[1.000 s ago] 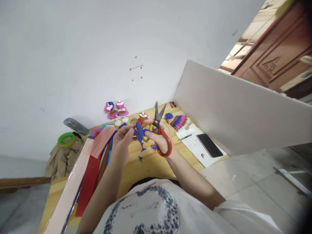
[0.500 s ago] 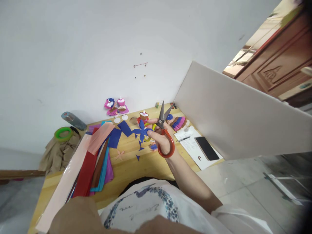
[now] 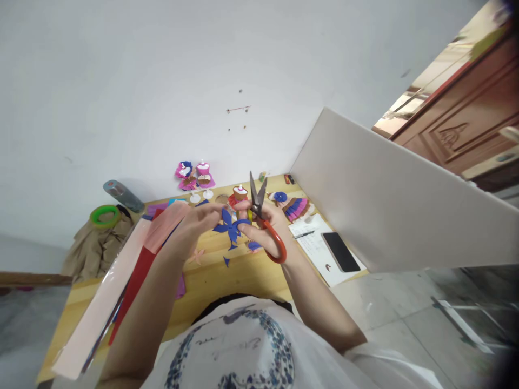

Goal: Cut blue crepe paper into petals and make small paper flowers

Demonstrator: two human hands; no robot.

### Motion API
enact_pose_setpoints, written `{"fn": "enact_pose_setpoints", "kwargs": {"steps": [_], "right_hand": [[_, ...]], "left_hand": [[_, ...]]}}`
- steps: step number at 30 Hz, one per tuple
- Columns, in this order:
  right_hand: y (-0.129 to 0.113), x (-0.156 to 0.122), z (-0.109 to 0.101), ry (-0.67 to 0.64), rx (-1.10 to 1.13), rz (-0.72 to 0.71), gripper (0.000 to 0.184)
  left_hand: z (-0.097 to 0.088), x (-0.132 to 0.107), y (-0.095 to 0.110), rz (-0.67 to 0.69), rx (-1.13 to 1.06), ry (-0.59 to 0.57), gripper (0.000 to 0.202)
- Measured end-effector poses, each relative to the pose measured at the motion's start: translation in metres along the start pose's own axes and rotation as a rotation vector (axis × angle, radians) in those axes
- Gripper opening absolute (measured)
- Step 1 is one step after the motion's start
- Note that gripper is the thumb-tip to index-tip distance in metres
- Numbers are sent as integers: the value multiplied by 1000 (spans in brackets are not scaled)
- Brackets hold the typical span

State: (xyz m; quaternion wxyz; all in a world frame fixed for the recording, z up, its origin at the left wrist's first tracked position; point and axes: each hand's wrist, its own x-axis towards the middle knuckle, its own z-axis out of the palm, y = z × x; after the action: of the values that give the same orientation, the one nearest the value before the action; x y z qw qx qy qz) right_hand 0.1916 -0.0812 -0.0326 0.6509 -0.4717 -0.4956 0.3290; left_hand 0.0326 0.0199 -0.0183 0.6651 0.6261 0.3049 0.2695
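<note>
My right hand is closed around a pair of scissors with orange-red handles, its blades spread and pointing up. The same hand pinches a blue paper flower with pointed petals between thumb and finger. My left hand reaches in from the left with fingers stretched out, their tips at the flower's upper petal; whether they touch it I cannot tell. Below lie small blue paper scraps and a pale pink paper flower. A yellow ring-shaped thing shows partly behind my right fingers.
Coloured paper sheets lie at the left of the wooden table. Small decorated stands line the wall. A ruffled paper piece, a written sheet and a phone lie right, beside a white panel.
My left hand has risen from low in the view to beside the blue flower. My right hand, with scissors and flower, has shifted slightly left, and the scissor blades now tilt more to the left.
</note>
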Motion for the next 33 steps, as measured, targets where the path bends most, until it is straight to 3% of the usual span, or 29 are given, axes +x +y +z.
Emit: {"fn": "enact_pose_setpoints", "kwargs": {"steps": [3, 6, 14, 23, 28, 33], "right_hand": [[-5, 3, -3, -117, -76, 8, 23], [-5, 5, -6, -154, -102, 18, 25], [0, 5, -11, -144, -71, 69, 30], [9, -5, -5, 76, 142, 202, 45], [10, -4, 0, 147, 130, 208, 40], [9, -3, -6, 66, 56, 158, 35]], "left_hand": [[9, 3, -1, -69, -19, -143, 24], [14, 1, 2, -89, -15, -181, 21], [24, -3, 5, -95, -16, -84, 22], [41, -7, -5, -195, -451, 55, 26], [42, -7, -13, -124, -326, 76, 23], [37, -8, -7, -84, -143, 109, 21]]}}
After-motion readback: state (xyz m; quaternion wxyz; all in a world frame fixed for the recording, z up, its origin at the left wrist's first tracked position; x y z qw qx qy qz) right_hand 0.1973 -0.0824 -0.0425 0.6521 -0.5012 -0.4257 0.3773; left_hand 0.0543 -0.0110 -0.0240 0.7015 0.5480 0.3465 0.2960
